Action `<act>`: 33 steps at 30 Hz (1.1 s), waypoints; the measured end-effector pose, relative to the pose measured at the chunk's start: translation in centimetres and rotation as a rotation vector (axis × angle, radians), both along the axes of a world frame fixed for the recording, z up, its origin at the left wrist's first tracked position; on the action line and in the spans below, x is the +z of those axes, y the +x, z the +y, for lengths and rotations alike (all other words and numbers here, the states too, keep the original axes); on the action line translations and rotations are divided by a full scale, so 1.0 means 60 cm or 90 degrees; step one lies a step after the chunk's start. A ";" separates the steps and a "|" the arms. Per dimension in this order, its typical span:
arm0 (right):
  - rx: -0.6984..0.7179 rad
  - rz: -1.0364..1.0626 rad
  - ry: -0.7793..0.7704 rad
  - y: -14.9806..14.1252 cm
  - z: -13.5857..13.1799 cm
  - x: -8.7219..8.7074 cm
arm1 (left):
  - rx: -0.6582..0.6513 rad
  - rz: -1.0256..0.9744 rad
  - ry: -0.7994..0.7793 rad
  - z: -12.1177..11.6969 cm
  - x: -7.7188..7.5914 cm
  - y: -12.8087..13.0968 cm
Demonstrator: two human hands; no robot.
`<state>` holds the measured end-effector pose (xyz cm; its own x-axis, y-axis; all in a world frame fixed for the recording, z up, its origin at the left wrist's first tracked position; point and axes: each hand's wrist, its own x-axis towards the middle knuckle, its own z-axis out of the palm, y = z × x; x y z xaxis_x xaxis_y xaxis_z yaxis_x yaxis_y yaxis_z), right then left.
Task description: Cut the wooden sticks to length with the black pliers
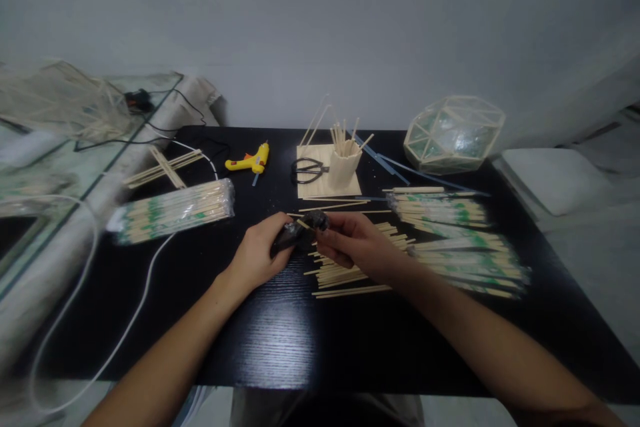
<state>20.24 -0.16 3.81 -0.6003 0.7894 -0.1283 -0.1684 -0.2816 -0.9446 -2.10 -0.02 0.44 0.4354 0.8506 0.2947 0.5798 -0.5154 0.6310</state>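
A black, lumpy object [289, 236] with shiny patches is held in front of me over the table; its exact kind does not show. My left hand [260, 247] is closed around its left end. At its right end my right hand [356, 240] pinches with bent fingers, partly hiding it. A short piece of wooden stick [303, 223] lies across the black object between the hands. Loose wooden sticks [340, 272] are spread under and beside my right hand.
Behind the hands, a stick holder [343, 170] and black-handled scissors [309, 171] rest on a wooden board [305, 190]. A yellow glue gun [253, 159] lies left of them. Bagged sticks [175, 210] lie left, more bags [465, 257] right, near a geometric stick frame [455, 133]. A white cable [145, 300] loops at left.
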 end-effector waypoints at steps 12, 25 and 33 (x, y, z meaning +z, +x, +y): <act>-0.045 -0.003 0.003 0.000 0.005 -0.005 | 0.033 0.025 -0.035 0.000 -0.001 0.005; -0.018 -0.150 0.088 0.034 0.031 0.025 | 0.041 0.071 -0.117 0.003 0.006 0.008; -0.042 -0.230 0.051 0.031 0.027 0.042 | -0.037 0.142 -0.112 -0.004 0.000 0.008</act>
<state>22.08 1.48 6.31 -0.4751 0.8412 -0.2583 0.1641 -0.2037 -0.9652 -1.62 -0.25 0.42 0.5217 0.8523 0.0364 0.6873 -0.4452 0.5739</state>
